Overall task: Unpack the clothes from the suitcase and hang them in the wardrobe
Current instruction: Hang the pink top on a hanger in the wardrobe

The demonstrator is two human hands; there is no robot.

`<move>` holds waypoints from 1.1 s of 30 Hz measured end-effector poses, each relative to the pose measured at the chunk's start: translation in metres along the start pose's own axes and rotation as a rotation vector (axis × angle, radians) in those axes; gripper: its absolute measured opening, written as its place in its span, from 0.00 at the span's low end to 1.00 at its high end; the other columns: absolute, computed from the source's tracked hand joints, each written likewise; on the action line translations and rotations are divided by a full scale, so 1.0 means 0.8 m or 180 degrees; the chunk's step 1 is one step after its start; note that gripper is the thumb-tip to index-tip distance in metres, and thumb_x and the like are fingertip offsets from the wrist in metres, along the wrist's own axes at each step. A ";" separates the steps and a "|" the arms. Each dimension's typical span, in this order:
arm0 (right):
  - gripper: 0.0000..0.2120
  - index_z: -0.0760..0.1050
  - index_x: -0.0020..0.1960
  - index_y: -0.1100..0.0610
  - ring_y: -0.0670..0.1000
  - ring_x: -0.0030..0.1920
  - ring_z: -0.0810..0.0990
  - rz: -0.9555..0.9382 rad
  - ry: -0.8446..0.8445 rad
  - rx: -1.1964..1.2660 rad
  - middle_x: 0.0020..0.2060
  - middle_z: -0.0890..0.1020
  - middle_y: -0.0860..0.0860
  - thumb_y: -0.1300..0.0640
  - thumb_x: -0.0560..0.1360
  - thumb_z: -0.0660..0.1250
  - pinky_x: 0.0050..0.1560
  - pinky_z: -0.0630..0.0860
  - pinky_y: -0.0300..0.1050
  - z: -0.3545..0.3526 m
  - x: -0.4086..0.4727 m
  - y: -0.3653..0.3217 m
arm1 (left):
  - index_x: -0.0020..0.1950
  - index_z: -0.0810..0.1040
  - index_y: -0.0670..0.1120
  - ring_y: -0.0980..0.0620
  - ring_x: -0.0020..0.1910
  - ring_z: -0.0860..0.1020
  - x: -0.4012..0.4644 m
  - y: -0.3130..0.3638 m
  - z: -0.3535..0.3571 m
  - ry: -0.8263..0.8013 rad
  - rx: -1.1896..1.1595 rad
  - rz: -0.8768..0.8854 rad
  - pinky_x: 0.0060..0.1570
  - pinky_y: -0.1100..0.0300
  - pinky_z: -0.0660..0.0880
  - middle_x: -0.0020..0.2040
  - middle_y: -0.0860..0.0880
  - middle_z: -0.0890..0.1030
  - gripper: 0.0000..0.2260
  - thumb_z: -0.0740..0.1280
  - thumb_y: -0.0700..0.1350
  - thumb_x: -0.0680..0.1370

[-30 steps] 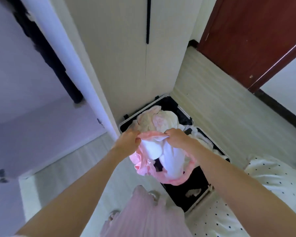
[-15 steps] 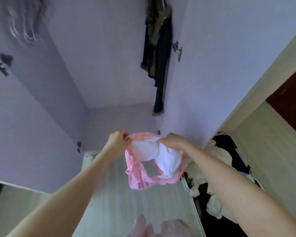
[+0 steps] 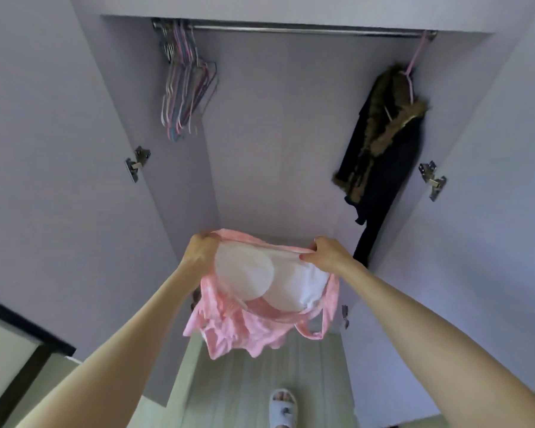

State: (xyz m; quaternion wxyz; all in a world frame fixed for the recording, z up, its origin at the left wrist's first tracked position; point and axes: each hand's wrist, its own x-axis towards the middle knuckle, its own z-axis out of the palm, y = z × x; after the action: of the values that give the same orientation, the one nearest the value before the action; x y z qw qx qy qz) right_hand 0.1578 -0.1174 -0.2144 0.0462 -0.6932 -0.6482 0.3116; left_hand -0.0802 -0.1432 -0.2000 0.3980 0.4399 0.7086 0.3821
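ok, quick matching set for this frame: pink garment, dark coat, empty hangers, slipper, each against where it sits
Things:
1. pink garment
2. dark coat
3. empty hangers
4. slipper

Places:
A. bunched at the left end of the rail
B. on the floor, bottom of the view
C. held between the left hand and right hand
D. hanging at the right end of the rail

Pairs: 1-C, 2-D, 3-A, 4-B

Pale lilac walls [image 3: 44, 149]; light striped floor [image 3: 244, 381] — soft, even daylight.
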 end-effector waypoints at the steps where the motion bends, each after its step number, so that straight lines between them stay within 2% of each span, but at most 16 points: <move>1: 0.15 0.70 0.42 0.58 0.54 0.44 0.73 0.0071 0.0047 0.0086 0.38 0.73 0.50 0.47 0.77 0.62 0.41 0.67 0.42 -0.008 0.022 -0.007 | 0.38 0.74 0.43 0.48 0.38 0.70 0.018 0.008 -0.004 0.0037 -0.0020 -0.0033 0.34 0.58 0.67 0.34 0.48 0.73 0.11 0.56 0.36 0.77; 3: 0.22 0.67 0.39 0.58 0.54 0.43 0.73 0.0244 0.0089 0.0321 0.35 0.71 0.50 0.40 0.78 0.56 0.40 0.67 0.43 -0.021 0.055 -0.018 | 0.34 0.73 0.45 0.50 0.32 0.72 0.044 0.022 -0.013 -0.0066 -0.0204 -0.0039 0.28 0.62 0.67 0.30 0.49 0.72 0.12 0.60 0.36 0.76; 5: 0.25 0.70 0.45 0.60 0.55 0.44 0.73 0.0375 0.0128 0.0623 0.35 0.72 0.52 0.37 0.77 0.54 0.43 0.69 0.44 -0.038 0.091 -0.031 | 0.38 0.74 0.44 0.54 0.29 0.74 0.070 0.033 -0.021 -0.0460 -0.0243 -0.0029 0.29 0.64 0.70 0.32 0.48 0.74 0.09 0.62 0.34 0.76; 8: 0.27 0.74 0.55 0.62 0.57 0.48 0.77 0.0355 0.0160 0.0919 0.47 0.78 0.57 0.37 0.76 0.57 0.47 0.73 0.47 -0.064 0.138 -0.048 | 0.50 0.75 0.41 0.52 0.40 0.76 0.115 0.039 -0.027 -0.0658 0.0393 -0.0005 0.36 0.63 0.71 0.42 0.46 0.76 0.06 0.65 0.33 0.75; 12: 0.20 0.75 0.49 0.61 0.57 0.48 0.78 0.0111 0.0255 0.1058 0.46 0.79 0.57 0.43 0.75 0.64 0.50 0.75 0.48 -0.109 0.192 -0.070 | 0.52 0.77 0.40 0.46 0.46 0.76 0.175 0.050 -0.031 -0.0189 0.1484 0.0357 0.41 0.60 0.68 0.47 0.41 0.79 0.11 0.63 0.31 0.72; 15: 0.18 0.77 0.48 0.62 0.57 0.48 0.79 0.0024 0.0289 0.0798 0.43 0.78 0.55 0.46 0.75 0.66 0.42 0.72 0.43 -0.131 0.221 -0.080 | 0.54 0.79 0.39 0.44 0.54 0.78 0.199 0.056 -0.039 0.0057 0.1873 0.0423 0.42 0.65 0.66 0.53 0.41 0.81 0.14 0.59 0.30 0.73; 17: 0.17 0.74 0.38 0.59 0.56 0.41 0.77 -0.0010 0.0291 0.0590 0.37 0.77 0.54 0.47 0.75 0.65 0.33 0.69 0.41 -0.136 0.236 -0.087 | 0.55 0.79 0.40 0.44 0.56 0.77 0.216 0.059 -0.048 0.0129 0.1969 0.0396 0.47 0.64 0.67 0.55 0.43 0.81 0.15 0.59 0.30 0.74; 19: 0.18 0.69 0.32 0.57 0.56 0.38 0.76 0.0039 0.0305 0.0395 0.31 0.75 0.52 0.47 0.76 0.64 0.31 0.68 0.42 -0.139 0.249 -0.098 | 0.54 0.80 0.38 0.43 0.55 0.78 0.230 0.061 -0.061 0.0298 0.1935 0.0308 0.51 0.60 0.70 0.54 0.40 0.81 0.14 0.60 0.31 0.73; 22: 0.18 0.68 0.33 0.57 0.57 0.39 0.77 0.0167 0.0294 0.0201 0.33 0.75 0.52 0.46 0.74 0.65 0.39 0.71 0.42 -0.139 0.264 -0.113 | 0.50 0.79 0.38 0.40 0.48 0.80 0.250 0.060 -0.077 0.0531 0.1423 -0.0025 0.44 0.54 0.77 0.48 0.38 0.82 0.11 0.59 0.31 0.74; 23: 0.17 0.69 0.35 0.58 0.57 0.41 0.79 0.0171 0.0268 0.0070 0.35 0.76 0.53 0.47 0.74 0.66 0.40 0.72 0.42 -0.138 0.268 -0.119 | 0.49 0.77 0.39 0.41 0.44 0.81 0.255 0.062 -0.080 0.0479 0.1082 -0.0257 0.37 0.54 0.79 0.46 0.38 0.81 0.10 0.58 0.32 0.75; 25: 0.13 0.72 0.42 0.59 0.57 0.47 0.80 0.0182 0.0255 -0.0269 0.40 0.76 0.53 0.50 0.73 0.69 0.43 0.74 0.42 -0.138 0.271 -0.131 | 0.47 0.75 0.38 0.44 0.35 0.78 0.262 0.067 -0.081 0.0232 0.0470 -0.0716 0.23 0.60 0.75 0.39 0.40 0.78 0.07 0.58 0.34 0.77; 27: 0.10 0.73 0.43 0.60 0.55 0.45 0.81 0.0247 0.0175 -0.0554 0.38 0.77 0.52 0.53 0.71 0.70 0.41 0.74 0.40 -0.141 0.272 -0.146 | 0.42 0.76 0.38 0.49 0.29 0.73 0.268 0.069 -0.086 0.0053 0.0001 -0.0959 0.23 0.65 0.69 0.32 0.43 0.75 0.06 0.61 0.36 0.77; 28: 0.09 0.73 0.38 0.59 0.51 0.37 0.80 0.0278 0.0045 -0.0548 0.31 0.79 0.51 0.55 0.70 0.70 0.36 0.73 0.37 -0.142 0.272 -0.154 | 0.39 0.76 0.40 0.50 0.29 0.72 0.270 0.071 -0.088 -0.0051 -0.0227 -0.1004 0.26 0.65 0.68 0.30 0.45 0.75 0.07 0.62 0.37 0.76; 30: 0.11 0.72 0.32 0.57 0.45 0.21 0.73 0.0374 -0.0437 0.0047 0.19 0.75 0.48 0.58 0.72 0.69 0.25 0.68 0.33 -0.142 0.274 -0.169 | 0.37 0.75 0.42 0.49 0.33 0.75 0.273 0.075 -0.090 -0.0340 -0.0710 -0.0975 0.35 0.61 0.71 0.31 0.46 0.76 0.08 0.62 0.40 0.75; 31: 0.12 0.72 0.32 0.57 0.44 0.18 0.70 0.0440 -0.0713 0.0712 0.19 0.74 0.48 0.59 0.73 0.68 0.22 0.67 0.33 -0.139 0.275 -0.176 | 0.36 0.74 0.42 0.48 0.34 0.77 0.276 0.079 -0.091 -0.0492 -0.1044 -0.0914 0.38 0.59 0.72 0.31 0.46 0.76 0.09 0.61 0.40 0.76; 33: 0.12 0.72 0.34 0.59 0.44 0.19 0.73 0.0427 -0.1097 0.2125 0.20 0.76 0.49 0.60 0.76 0.65 0.23 0.71 0.33 -0.130 0.274 -0.195 | 0.35 0.72 0.42 0.47 0.31 0.79 0.281 0.090 -0.088 -0.0752 -0.1771 -0.0792 0.41 0.55 0.75 0.30 0.46 0.74 0.11 0.59 0.39 0.77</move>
State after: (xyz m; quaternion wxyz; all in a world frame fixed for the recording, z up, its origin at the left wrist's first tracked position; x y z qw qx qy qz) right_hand 0.0660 0.1459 -0.1396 0.1392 -0.6184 -0.4624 0.6200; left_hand -0.1876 0.0752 -0.1595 0.6260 0.2657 0.5742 0.4558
